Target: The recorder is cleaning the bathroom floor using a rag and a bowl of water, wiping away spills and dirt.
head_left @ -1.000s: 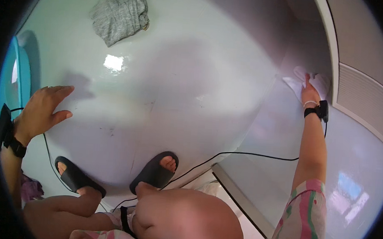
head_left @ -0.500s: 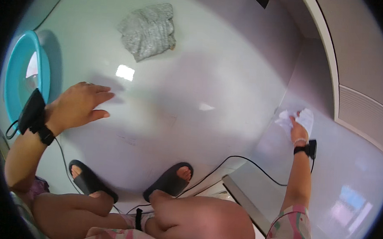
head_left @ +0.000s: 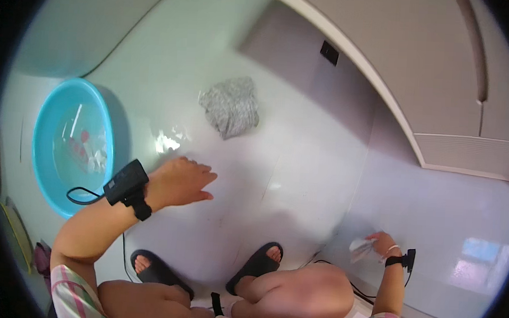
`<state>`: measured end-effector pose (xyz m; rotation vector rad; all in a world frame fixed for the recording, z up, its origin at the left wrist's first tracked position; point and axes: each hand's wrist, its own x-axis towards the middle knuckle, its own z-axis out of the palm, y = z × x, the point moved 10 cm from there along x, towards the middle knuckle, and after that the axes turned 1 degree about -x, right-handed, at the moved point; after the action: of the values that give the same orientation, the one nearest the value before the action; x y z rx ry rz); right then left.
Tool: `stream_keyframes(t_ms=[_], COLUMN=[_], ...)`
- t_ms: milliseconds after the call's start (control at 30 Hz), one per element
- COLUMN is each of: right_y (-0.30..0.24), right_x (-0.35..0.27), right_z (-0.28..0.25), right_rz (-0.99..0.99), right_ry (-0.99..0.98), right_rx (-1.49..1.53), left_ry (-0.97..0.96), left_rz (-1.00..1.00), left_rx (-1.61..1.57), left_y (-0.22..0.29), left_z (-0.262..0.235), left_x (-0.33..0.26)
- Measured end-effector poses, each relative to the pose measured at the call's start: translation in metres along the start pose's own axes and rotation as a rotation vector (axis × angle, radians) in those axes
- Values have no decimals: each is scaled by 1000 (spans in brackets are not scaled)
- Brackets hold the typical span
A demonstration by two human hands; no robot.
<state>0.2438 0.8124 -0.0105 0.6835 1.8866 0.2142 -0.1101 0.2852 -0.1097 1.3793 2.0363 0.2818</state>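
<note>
"Head view, starting at nine o'clock: what's standing there?"

"A blue basin (head_left: 42, 148) is sitting flat on the floor (head_left: 302, 132), which is probably holding its water level. Pale and pink patches are showing inside, too unclear to name."

"And the left hand (head_left: 181, 182)?"

"It's hovering between eight and nine o'clock, fingers loosely spread, thumb apart, gripping nothing; perhaps it's helping with balance."

"Further right?"

"Near eleven o'clock, a grey cloth (head_left: 231, 107) is lying crumpled on the floor, neither hand touching it."

"Where's the white cloth (head_left: 362, 249)?"

"Around four o'clock, the right hand (head_left: 384, 246) is gripping it: thumb and fingers are clamping one bunched end, seemingly leaving the rest loose. Whether it's touching the glossy surface (head_left: 435, 220) beneath, I can't tell."
</note>
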Motion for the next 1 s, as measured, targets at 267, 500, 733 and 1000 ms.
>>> stream_keyframes(t_ms=[267,500,733,1000], right_y=[-121,-24,-122,-407], right_x=[-84,-74,-21,-137], right_z=[-254,-297,-347,-443], right_rz=[-497,-407,-83,-277], right_ry=[643,1409,1824,1962], right_rx=[1137,2163,2035,1100], left_ry=[135,149,101,132], left_rz=[63,-3,8,42], left_rx=[-17,-30,-18,-13], left_y=[18,7,17,25], left_z=[-32,-22,-31,-38], left_x=[-19,-49,-44,-38])
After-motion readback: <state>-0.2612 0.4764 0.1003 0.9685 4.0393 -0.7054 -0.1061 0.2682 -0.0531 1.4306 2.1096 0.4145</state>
